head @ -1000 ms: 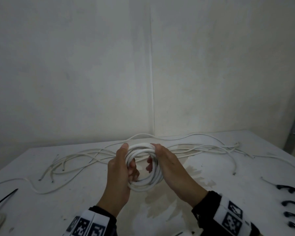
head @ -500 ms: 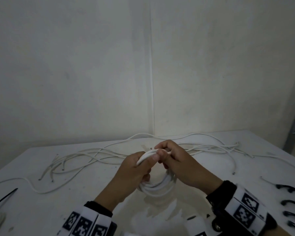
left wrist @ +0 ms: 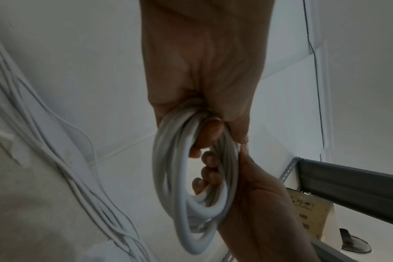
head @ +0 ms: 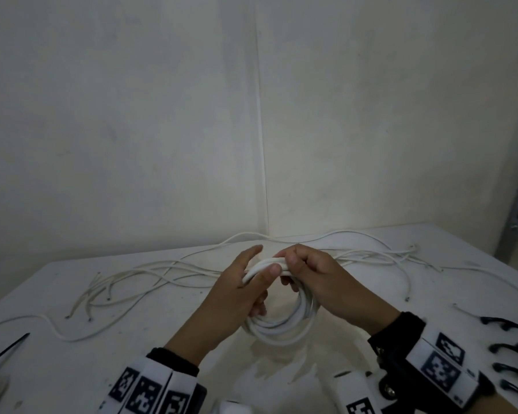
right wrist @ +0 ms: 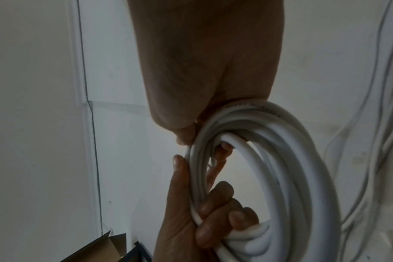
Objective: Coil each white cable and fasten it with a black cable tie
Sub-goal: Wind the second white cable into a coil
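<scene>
On my far left a black plastic cable tie (head: 5, 352) lies on the white table (head: 57, 369). My left hand (head: 237, 297) has its fingers curled through the round coil of white cable (head: 281, 331), thumb pressing the top strands. My right hand (head: 320, 282) wraps the coil's other side. Loose white cables (head: 150, 271) sprawl behind; at the right edge lie what look like more black ties (head: 509, 351), blurred
</scene>
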{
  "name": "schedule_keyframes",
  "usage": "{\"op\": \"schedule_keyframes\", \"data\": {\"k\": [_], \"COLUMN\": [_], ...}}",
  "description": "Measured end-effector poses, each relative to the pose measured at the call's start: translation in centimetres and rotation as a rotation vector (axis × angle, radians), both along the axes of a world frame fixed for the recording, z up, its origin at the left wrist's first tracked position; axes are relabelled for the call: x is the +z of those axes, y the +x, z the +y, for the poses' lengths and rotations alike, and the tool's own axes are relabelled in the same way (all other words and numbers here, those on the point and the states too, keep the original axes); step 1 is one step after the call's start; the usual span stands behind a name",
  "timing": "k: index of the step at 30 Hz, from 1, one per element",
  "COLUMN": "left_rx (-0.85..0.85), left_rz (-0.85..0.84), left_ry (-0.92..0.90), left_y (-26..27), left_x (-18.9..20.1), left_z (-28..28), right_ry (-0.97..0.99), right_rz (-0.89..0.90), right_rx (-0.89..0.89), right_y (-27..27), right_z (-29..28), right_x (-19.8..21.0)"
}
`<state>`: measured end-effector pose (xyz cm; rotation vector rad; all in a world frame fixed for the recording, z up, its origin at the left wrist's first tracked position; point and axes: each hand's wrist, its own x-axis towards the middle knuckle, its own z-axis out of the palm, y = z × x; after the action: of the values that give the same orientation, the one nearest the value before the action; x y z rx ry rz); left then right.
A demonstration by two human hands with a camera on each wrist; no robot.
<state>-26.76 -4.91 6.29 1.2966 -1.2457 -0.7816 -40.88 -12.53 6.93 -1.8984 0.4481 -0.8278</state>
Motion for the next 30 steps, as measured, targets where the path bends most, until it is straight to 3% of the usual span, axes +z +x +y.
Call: {"op": "schedule_keyframes", "data": {"k": [8, 12, 17, 21, 30], "left_rx": [0.054, 0.073, 0.081, 0.049, 0.042], "left_rz": [0.029, 0.034, 0.057, 0.141, 0.103], "left_ry": [-0.12, -0.115, -0.098, -0.07, -0.085], "left_y": [-0.9, -1.1, -0.9, -0.8, -1.1], "left_x": [-0.1, -0.5, -0.6, -0.3, -0.5], "left_z": [-0.1, -0.2, -0.2, -0.2, -0.2], "right_ry": [0.064, 0.04, -0.088, -0.089, -0.095], "right_rz": [-0.069, -0.065, 0.069, 0.04, 0.016], "right_rx": [0.001, 0.037, 0.031, 0.037, -0.013], "right_y": [-0.1, -0.5, -1.1, -1.2, -0.9], "right_z": [0.3, 0.5, -0.2, -0.7, -0.2], "right_x": [0.7, 0.2, -0.5, -0.3, -0.8]}}
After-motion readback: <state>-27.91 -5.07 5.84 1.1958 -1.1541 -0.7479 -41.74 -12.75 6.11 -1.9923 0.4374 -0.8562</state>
